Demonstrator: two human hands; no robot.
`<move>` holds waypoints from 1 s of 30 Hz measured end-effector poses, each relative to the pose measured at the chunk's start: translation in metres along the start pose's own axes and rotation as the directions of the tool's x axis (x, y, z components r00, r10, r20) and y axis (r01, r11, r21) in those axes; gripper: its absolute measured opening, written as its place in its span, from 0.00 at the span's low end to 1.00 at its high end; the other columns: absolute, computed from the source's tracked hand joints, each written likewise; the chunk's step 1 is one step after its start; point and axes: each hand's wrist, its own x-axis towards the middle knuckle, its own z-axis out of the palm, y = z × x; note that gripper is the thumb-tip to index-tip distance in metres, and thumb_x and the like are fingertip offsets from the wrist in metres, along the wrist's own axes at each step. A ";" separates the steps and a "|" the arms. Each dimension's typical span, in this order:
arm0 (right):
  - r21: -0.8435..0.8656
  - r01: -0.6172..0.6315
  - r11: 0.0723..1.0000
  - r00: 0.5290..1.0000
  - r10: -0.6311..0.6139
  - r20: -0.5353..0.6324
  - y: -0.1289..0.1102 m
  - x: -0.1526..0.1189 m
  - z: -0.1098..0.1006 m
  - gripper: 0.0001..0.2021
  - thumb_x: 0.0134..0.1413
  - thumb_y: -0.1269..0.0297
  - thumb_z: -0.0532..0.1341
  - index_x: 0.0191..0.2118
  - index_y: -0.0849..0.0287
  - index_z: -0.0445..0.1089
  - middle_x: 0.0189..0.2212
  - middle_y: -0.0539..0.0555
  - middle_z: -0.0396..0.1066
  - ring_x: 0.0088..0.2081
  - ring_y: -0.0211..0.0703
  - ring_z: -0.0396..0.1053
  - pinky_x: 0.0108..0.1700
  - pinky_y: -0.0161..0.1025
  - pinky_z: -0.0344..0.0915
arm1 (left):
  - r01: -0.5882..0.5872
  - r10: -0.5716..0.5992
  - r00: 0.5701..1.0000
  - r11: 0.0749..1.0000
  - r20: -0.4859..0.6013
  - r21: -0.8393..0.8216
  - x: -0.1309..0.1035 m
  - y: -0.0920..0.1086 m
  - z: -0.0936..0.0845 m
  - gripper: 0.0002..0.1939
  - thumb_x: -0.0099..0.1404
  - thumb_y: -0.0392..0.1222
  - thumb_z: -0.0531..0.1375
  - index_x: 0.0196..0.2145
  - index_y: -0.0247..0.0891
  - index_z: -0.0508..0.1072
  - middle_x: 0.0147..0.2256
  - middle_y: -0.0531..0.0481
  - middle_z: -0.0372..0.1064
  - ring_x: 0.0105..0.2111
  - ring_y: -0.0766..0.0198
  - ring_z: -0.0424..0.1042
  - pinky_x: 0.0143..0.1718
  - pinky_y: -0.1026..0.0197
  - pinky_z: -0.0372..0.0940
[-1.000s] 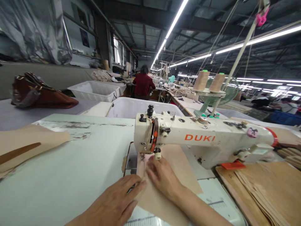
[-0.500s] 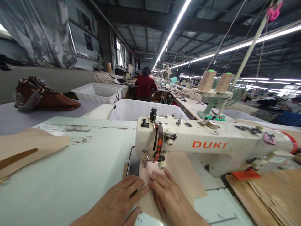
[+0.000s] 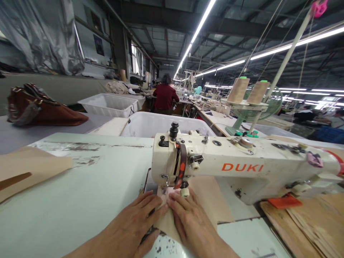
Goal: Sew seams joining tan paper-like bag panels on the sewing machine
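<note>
A white sewing machine stands in front of me, a beige fabric piece lying under its needle and presser foot. My left hand rests flat near the fabric's left edge, fingers stretched toward the presser foot and thumb apart. On the fabric just right of the foot lies my right hand, fingers extended and pressing down. Both hands' fingertips are close together, touching the fabric without grasping it. The needle point is too small to make out.
Another beige piece with a slot lies at the left of the pale green table. A brown handbag sits behind it. White tubs, thread cones and a wooden board surround the machine. A person in dark red works farther off.
Both hands have slid slightly forward toward the presser foot, and the fabric has moved away from me with them. The whole view has shifted a little.
</note>
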 end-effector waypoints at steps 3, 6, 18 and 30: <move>-0.016 0.004 1.000 1.000 -0.004 -0.009 0.003 0.001 0.001 0.26 0.59 0.77 0.52 0.60 0.50 0.63 0.60 0.48 0.64 0.60 0.48 0.62 0.67 0.64 0.45 | -0.002 0.002 1.000 1.000 -0.006 0.013 -0.001 -0.001 0.005 0.34 0.63 0.36 0.59 0.65 0.42 0.55 0.60 0.46 0.63 0.58 0.54 0.64 0.62 0.50 0.58; -0.036 0.010 0.999 1.000 -0.010 -0.004 0.006 0.002 0.002 0.26 0.59 0.77 0.53 0.61 0.49 0.62 0.60 0.47 0.63 0.60 0.48 0.61 0.67 0.61 0.45 | 0.010 -0.010 1.000 1.000 -0.018 -0.007 -0.002 -0.004 0.009 0.35 0.63 0.38 0.59 0.66 0.41 0.53 0.60 0.45 0.63 0.58 0.53 0.64 0.62 0.50 0.60; 0.082 -0.046 0.996 0.993 0.055 -0.103 0.004 0.004 -0.002 0.19 0.62 0.75 0.53 0.55 0.56 0.70 0.48 0.56 0.72 0.55 0.46 0.66 0.63 0.50 0.59 | 0.105 -0.094 0.993 0.978 0.069 -0.178 -0.002 -0.015 0.020 0.37 0.65 0.43 0.61 0.68 0.46 0.51 0.62 0.45 0.60 0.61 0.47 0.60 0.63 0.42 0.57; 0.057 -0.079 0.995 0.991 0.085 -0.102 0.007 0.000 0.008 0.22 0.61 0.76 0.53 0.58 0.55 0.68 0.52 0.57 0.70 0.58 0.48 0.64 0.65 0.56 0.55 | 0.203 -0.167 0.968 0.960 0.188 -0.191 0.001 -0.010 0.026 0.36 0.66 0.42 0.59 0.68 0.44 0.50 0.63 0.44 0.57 0.64 0.46 0.54 0.65 0.37 0.51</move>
